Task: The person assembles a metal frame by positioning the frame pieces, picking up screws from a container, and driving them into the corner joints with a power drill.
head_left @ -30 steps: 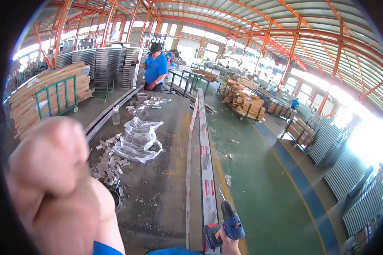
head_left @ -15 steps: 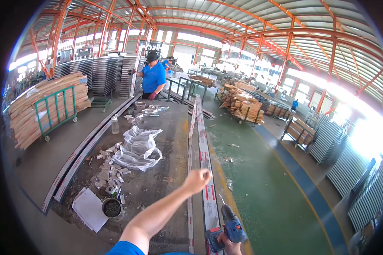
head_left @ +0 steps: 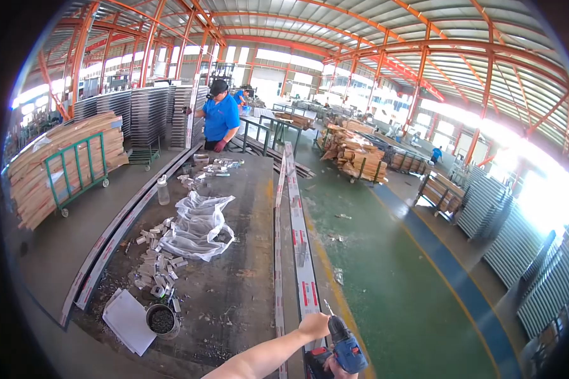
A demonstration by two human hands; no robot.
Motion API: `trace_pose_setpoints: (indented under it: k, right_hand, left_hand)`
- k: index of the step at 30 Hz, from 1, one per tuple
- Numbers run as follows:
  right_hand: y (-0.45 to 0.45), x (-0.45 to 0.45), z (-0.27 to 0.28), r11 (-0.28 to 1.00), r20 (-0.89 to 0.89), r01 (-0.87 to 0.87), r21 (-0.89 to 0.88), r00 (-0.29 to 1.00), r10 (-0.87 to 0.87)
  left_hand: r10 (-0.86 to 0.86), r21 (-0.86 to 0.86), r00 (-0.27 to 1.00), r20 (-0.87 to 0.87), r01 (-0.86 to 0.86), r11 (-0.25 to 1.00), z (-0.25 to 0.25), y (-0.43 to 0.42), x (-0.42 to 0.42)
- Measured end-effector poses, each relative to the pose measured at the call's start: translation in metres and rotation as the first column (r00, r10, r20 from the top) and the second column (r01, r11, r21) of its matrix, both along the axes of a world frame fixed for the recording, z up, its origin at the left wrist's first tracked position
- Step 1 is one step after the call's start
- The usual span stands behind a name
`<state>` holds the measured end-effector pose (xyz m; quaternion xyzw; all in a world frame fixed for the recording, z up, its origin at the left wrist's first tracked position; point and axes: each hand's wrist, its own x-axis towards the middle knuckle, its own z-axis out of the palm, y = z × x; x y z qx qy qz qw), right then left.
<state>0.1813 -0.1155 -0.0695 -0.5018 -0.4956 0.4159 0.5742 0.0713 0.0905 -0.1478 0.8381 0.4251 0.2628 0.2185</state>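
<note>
My right hand [head_left: 337,369] is wrapped round the grip of a blue and black cordless drill [head_left: 348,351] at the bottom of the view. The drill's bit points up and forward. Close by its front end, my left hand [head_left: 314,326] is closed, fingers pinched together beside the bit; whatever they may hold is too small to make out. Under both hands runs a long metal profile [head_left: 299,252] with red-and-white printed film, along the right edge of the dark worktable [head_left: 243,297]. A narrower profile [head_left: 278,271] lies parallel on its left.
A cup of small dark pieces [head_left: 164,320], white papers [head_left: 128,322], metal blocks [head_left: 155,268], crumpled plastic film [head_left: 199,227] and a bottle [head_left: 163,191] lie on the table. More profiles [head_left: 117,230] line its left edge. A co-worker [head_left: 221,120] stands at the far end.
My left hand has come down and back from over the profile to beside the drill's bit. The drill has stayed nearly in place in my right hand. The view has shifted slightly.
</note>
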Motion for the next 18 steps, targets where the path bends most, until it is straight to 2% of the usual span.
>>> trace_pose_setpoints:
  k: [2,5,15,18]
  right_hand:
    - [0.002,-0.002,-0.006,1.0,-0.016,-0.014,0.02,1.0,0.014]
    - [0.003,0.001,-0.012,0.997,0.021,-0.041,0.058,0.999,0.04]
    - [-0.001,0.001,-0.001,0.997,0.043,-0.062,0.039,0.997,0.061]
    - [-0.003,0.001,0.001,0.997,0.057,-0.046,0.061,0.997,0.043]
  left_hand:
    - [-0.048,0.095,0.998,-0.05,0.053,0.994,0.0,-0.007,-0.004]
    - [0.014,0.057,0.999,-0.035,-0.012,0.998,0.007,-0.01,-0.005]
    - [0.019,0.074,1.0,-0.021,-0.017,0.997,0.005,-0.012,-0.006]
    - [0.041,0.012,0.999,-0.007,-0.041,0.999,0.006,-0.012,-0.003]
